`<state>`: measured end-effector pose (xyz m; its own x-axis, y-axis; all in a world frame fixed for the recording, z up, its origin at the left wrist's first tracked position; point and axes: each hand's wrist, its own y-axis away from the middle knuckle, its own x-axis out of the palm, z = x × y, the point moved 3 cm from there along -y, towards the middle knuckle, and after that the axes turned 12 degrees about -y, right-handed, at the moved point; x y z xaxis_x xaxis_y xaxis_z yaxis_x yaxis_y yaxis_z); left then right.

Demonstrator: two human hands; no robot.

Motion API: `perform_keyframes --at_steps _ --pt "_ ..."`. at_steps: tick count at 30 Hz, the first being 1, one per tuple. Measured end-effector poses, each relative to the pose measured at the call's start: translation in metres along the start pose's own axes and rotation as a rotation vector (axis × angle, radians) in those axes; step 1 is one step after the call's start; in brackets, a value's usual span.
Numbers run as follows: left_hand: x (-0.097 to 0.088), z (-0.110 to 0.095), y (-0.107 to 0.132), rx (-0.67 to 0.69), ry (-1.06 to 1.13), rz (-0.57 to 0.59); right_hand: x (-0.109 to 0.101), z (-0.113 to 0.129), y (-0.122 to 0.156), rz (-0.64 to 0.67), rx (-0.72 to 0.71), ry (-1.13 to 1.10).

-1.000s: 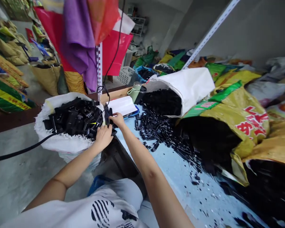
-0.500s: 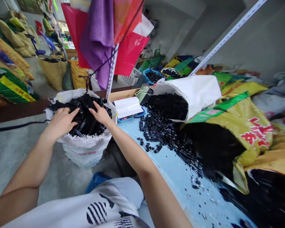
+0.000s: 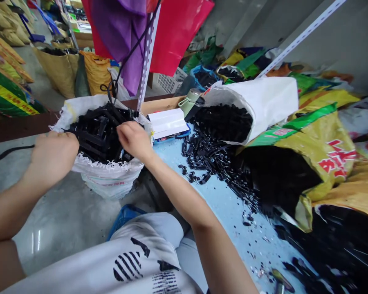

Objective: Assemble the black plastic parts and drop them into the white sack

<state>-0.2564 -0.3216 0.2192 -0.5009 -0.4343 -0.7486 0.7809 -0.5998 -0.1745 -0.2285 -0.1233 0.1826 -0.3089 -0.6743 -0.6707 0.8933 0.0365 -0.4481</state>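
A white woven sack (image 3: 110, 179) stands on the floor at the table's left end, filled with black plastic parts (image 3: 98, 128). My left hand (image 3: 53, 155) is curled over the sack's near-left rim, fingers folded down into the parts. My right hand (image 3: 135, 139) reaches into the sack's right side, fingers bent down among the black pieces; what they hold is hidden. A light blue table (image 3: 227, 212) lies to the right, strewn with small black parts (image 3: 208, 161).
A second white sack (image 3: 263, 100) lies tipped on the table, spilling black parts. A white notebook (image 3: 167, 122) and green flask (image 3: 190, 102) sit beside it. Yellow-green bags (image 3: 319, 151) crowd the right. A perforated post (image 3: 145, 61) with cables and hanging cloth rises behind the sack.
Both hands moved from the sack's right edge into the sack. The left hand went to the left rim and curled shut; the right hand's fingers turned down into the parts. The camera tilted down.
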Motion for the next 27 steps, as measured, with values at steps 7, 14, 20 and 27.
perform_keyframes --at_steps 7,14,20,27 --pt "0.013 0.006 -0.007 0.066 -0.005 0.059 0.075 0.041 -0.012 0.236 0.031 0.282" --pt "0.012 0.055 -0.031 -0.23 0.193 -0.194 0.035 0.03 0.007 0.136 -0.025 0.216" --pt "-0.027 0.069 -0.039 -0.384 0.548 -0.522 0.036 0.025 0.026 0.222 -0.037 0.33" --pt "-0.098 -0.01 -0.003 0.114 0.504 -0.904 -0.009 0.033 0.085 -0.106 -0.048 0.131"
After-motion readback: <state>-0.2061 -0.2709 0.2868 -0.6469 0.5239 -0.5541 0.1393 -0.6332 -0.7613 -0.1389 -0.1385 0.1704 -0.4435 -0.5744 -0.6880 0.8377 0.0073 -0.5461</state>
